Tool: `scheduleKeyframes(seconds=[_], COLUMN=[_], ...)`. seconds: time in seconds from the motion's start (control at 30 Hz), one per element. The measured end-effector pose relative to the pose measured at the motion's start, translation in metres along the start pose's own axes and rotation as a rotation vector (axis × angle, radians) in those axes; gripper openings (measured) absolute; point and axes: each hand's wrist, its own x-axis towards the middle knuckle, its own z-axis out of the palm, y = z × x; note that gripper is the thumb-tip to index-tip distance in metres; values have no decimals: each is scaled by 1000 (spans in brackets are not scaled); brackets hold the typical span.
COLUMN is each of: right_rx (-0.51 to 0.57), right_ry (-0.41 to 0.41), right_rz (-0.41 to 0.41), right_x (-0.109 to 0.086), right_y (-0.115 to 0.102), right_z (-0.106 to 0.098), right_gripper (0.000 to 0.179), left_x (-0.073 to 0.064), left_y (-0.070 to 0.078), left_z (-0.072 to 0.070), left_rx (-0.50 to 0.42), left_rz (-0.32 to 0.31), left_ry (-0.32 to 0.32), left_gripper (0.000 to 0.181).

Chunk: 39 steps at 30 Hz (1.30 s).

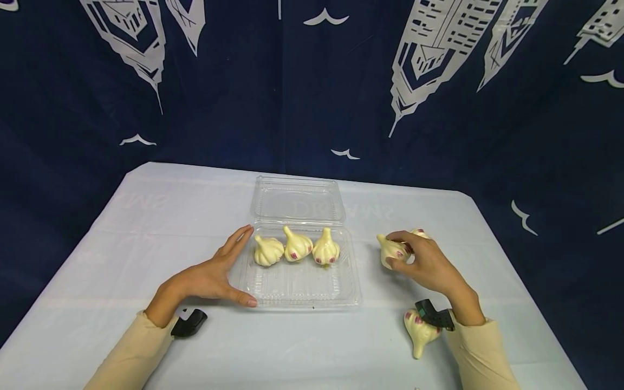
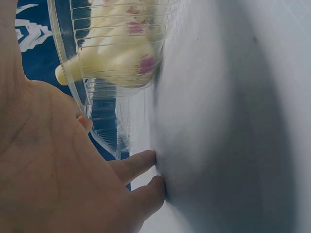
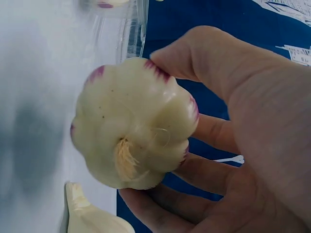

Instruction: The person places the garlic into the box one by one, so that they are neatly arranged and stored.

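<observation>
Three garlic bulbs (image 1: 298,246) sit in a row inside one clear plastic container (image 1: 302,281), side by side in the half nearer its hinge, necks towards the far edge; a fourth bulb (image 1: 391,252) is in the right hand (image 1: 431,265), gripped between the thumb and curled fingers, between the container and the right edge of the white surface (image 1: 122,238); whether it touches the surface I cannot tell; a fifth bulb (image 1: 421,233) shows only in part beyond that hand, which blocks the rest of it; a sixth bulb (image 1: 418,338) lies well towards the near right part of the surface, neck pointing to the near side, partly covered by the black wrist camera (image 1: 434,317) on the right arm; that makes six.

The container has one lid (image 1: 298,200), folded back towards the far edge of the surface; the left hand (image 1: 209,276) stands along the container's left side, fingers spread and holding nothing, the thumb at its near left corner, two fingertips down on the surface in the left wrist view; a second black wrist camera (image 1: 189,323) is on the left arm; two beige sleeves (image 1: 129,349) reach in from the near side; one navy cloth (image 1: 283,81) with white building prints hangs beyond the far edge.
</observation>
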Motion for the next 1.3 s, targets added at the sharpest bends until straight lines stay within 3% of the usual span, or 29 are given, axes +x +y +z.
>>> scheduleKeyframes(seconds=[0.27, 0.47, 0.63, 0.83, 1.03, 1.3], right_rx=[33, 62, 82, 75, 103, 111], right_ry=[31, 38, 30, 52, 26, 23], right_rz=[-36, -94, -57, -72, -51, -94], right_x=[4, 4, 2, 3, 2, 5], right_y=[-12, -20, -27, -37, -50, -63], right_z=[0, 4, 7, 9, 8, 14], right_gripper=[54, 42, 38, 39, 39, 41], left_x=[-1, -1, 1, 2, 1, 0], left_y=[0, 0, -1, 0, 1, 0], left_z=[-1, -1, 0, 0, -1, 0], left_rx=[-1, -4, 1, 2, 7, 6], left_rz=[-9, -8, -7, -6, -4, -1], left_ry=[2, 1, -3, -6, -3, -3], left_gripper=[143, 143, 142, 142, 143, 142])
